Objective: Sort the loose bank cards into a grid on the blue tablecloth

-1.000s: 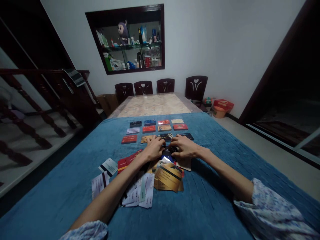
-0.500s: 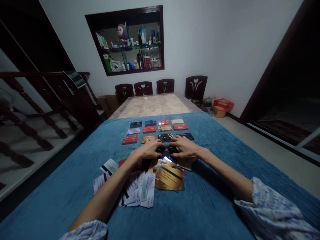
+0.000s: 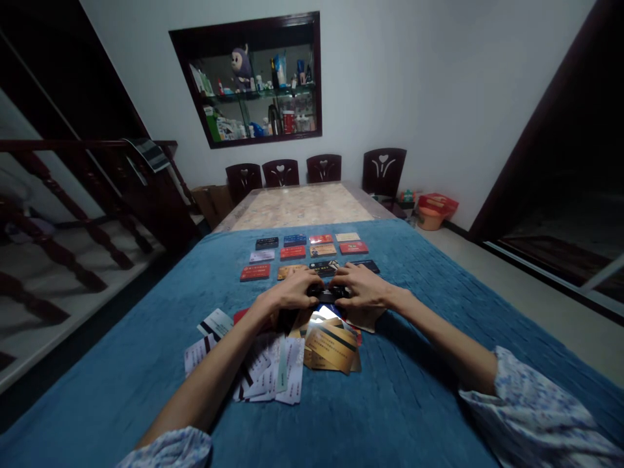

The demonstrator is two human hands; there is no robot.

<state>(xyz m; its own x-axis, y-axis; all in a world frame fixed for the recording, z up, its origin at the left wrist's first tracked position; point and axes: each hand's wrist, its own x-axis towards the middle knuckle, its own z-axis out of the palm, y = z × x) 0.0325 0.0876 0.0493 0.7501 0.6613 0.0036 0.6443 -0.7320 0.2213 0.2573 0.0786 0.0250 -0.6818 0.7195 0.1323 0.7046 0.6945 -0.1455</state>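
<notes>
Between my two hands is a small stack of black cards (image 3: 326, 296), pinched at both ends. My left hand (image 3: 296, 289) closes on its left end, and my right hand (image 3: 361, 287) on its right end. Right below lies a loose heap with gold cards (image 3: 334, 344) on top and a blue card partly showing. White cards (image 3: 277, 374) with dark stripes spread under and beside my left forearm. Just beyond my hands sit neat card stacks in rows, among them a black patterned stack (image 3: 324, 268) and a red stack (image 3: 255, 272). My fingers hide part of the black cards.
A blue cloth (image 3: 400, 403) covers the near part of the long table, whose bare marble-like top (image 3: 302, 205) continues behind. Dark chairs (image 3: 384, 170) stand around the far end. A wooden railing (image 3: 63, 240) runs at the left; an orange bucket (image 3: 429, 218) sits on the floor at right.
Both hands stay on the black cards, which now look tilted flatter, with less of their face showing. The view has shifted slightly; the other cards lie as before.
</notes>
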